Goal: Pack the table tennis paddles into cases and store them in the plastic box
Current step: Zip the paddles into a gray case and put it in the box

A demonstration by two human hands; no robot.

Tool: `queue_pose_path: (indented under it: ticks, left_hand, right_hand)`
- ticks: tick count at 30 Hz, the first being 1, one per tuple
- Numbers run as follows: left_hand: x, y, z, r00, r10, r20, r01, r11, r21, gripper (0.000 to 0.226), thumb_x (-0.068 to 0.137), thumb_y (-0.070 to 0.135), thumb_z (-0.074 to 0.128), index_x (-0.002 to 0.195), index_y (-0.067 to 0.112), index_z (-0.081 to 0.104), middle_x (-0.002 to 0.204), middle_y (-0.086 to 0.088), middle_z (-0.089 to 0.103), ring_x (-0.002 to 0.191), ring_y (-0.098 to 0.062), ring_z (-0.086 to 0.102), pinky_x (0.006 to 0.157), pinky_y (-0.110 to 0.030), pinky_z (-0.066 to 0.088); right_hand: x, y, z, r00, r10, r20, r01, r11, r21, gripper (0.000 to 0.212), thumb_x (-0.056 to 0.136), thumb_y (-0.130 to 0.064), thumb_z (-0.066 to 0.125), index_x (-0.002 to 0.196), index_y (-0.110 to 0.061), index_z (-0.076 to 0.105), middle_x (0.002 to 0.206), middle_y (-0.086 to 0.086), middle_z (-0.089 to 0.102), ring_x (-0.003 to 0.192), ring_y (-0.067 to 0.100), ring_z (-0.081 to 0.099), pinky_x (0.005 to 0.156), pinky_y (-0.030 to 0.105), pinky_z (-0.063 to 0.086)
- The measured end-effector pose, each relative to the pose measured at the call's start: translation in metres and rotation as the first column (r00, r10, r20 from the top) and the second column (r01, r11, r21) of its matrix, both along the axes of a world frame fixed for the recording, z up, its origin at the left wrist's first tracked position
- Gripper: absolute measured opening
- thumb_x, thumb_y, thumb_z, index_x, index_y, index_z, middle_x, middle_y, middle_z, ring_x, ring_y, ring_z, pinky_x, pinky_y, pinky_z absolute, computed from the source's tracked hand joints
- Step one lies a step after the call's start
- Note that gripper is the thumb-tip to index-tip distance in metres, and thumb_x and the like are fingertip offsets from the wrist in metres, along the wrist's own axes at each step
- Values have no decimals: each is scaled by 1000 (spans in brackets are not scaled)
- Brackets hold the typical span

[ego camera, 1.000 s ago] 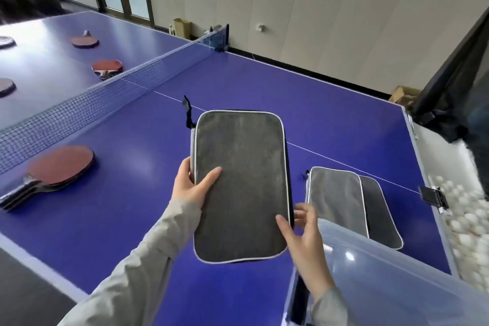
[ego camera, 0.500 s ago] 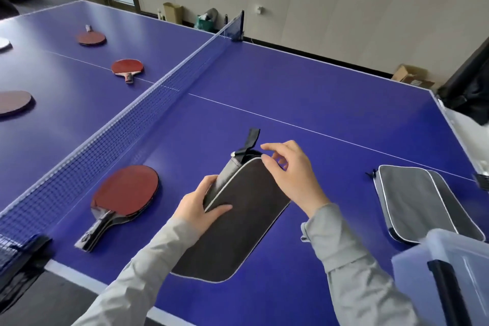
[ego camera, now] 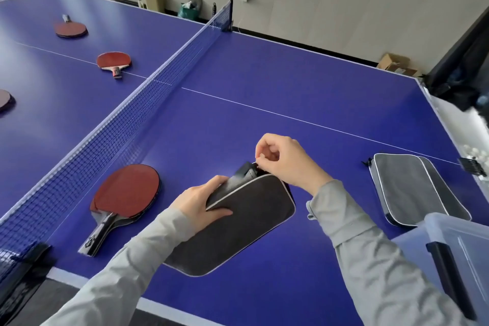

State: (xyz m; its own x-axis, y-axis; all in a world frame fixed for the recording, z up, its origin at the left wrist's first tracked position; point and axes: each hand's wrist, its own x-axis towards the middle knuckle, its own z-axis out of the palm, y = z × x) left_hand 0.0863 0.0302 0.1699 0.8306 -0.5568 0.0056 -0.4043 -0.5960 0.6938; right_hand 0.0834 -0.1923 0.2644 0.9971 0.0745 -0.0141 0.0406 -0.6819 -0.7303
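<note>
A dark grey paddle case (ego camera: 238, 225) with light piping lies tilted on the blue table. My left hand (ego camera: 201, 206) grips its left edge, thumb on top. My right hand (ego camera: 283, 164) pinches the zipper pull at the case's far corner. A red paddle (ego camera: 124, 198) lies just left of the case, handle toward the near edge. Two more grey cases (ego camera: 412, 190) lie stacked to the right. The clear plastic box (ego camera: 465, 243) with a black handle stands at the bottom right.
The net (ego camera: 127, 124) runs across the table to the left of my hands. Beyond it lie three more red paddles, such as the paddle (ego camera: 113, 61). A ball catcher with white balls (ego camera: 476, 153) is clipped at the table's right edge.
The view has swung left. The case came down onto the table beside the red paddle. My right hand moved from the case's side to its far corner and now pinches the zipper pull.
</note>
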Motion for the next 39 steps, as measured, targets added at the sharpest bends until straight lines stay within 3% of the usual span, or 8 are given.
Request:
queue_pose_path:
  ticks: [7,15,18,21,24,27,31,39]
  left_hand:
    - [-6,0,-4,999,2,-32,-5,996,-86,53,73,40,76,112,45,40,80,34,57,78,1,58,69,-2,40]
    - [-3,12,3,980,105,-168,-150,949,-278,51,68,22,84,98,47,51,86,22,67,74,-4,63,70,-12,48]
    - [7,21,14,965,135,-224,-223,873,-434,51,67,9,82,96,42,57,80,13,73,66,3,65,64,-9,48]
    - [14,25,24,921,145,-362,-337,763,-551,45,62,15,79,90,46,63,73,5,74,63,-5,68,57,-16,52]
    - [17,23,22,862,134,-489,-437,685,-583,38,65,14,76,95,34,65,69,2,73,59,-11,69,51,-21,53]
    - [19,19,19,806,124,-579,-510,641,-573,37,69,8,77,100,24,63,72,-3,74,59,-16,69,51,-24,54]
    - [20,9,18,731,190,-656,-628,563,-537,33,71,14,78,97,28,63,74,-2,74,59,-16,69,51,-25,54]
    - [22,-8,17,660,350,-664,-745,415,-522,31,77,13,75,97,27,56,69,4,71,50,-7,66,44,-17,49]
  right_hand:
    - [-16,-13,-13,992,-112,55,103,984,143,7,79,-5,64,77,-11,61,71,2,66,65,14,57,66,25,47]
    - [-30,-49,-36,953,-300,47,289,943,166,13,82,-11,67,76,-21,65,68,-9,65,65,6,59,63,13,47]
    - [-38,-60,-45,939,-343,-4,334,914,230,14,83,-7,66,76,-19,66,66,-8,66,61,6,58,60,16,46]
    - [-44,-64,-50,934,-355,-48,351,880,321,14,84,-6,66,76,-18,67,61,-6,65,53,7,53,56,17,46]
    - [-46,-63,-50,943,-332,-35,323,881,346,14,83,-6,67,76,-18,68,59,-5,65,50,6,52,55,16,46]
    - [-44,-61,-48,937,-348,11,328,892,312,14,82,-7,68,75,-19,68,61,-2,68,53,8,58,56,19,49]
    - [-46,-54,-50,931,-359,62,331,906,265,18,82,-4,66,73,-20,68,66,3,71,60,19,65,66,31,57]
    - [-82,-36,-82,912,-325,250,331,943,19,15,80,-5,68,73,-17,65,63,-10,64,60,7,58,57,13,45]
